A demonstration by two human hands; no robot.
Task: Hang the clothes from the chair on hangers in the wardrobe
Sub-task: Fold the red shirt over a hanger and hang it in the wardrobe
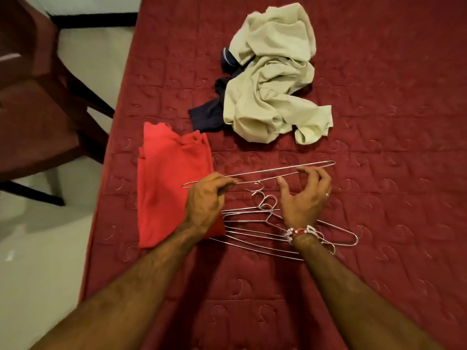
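Judging by the bed [379,173], little is done. The red shirt [166,183] lies at centre left and the beige cloth [273,79] and dark cloth [207,114] at top centre, all unhung. The left hand [204,198] pinches one hanger [265,170]. The right hand [305,198], fingers spread and bent, meets its far end, grip unclear. Spare hangers [252,231] lie beneath.

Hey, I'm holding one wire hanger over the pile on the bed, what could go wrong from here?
The held wire hanger, gripped by your left hand, has its hook close to the hooks of the hanger pile; lifting may snag them. The cream garment lies crumpled over the dark garment, so pulling one might drag the other. The red garment lies by the edge of the bed and could slide off.
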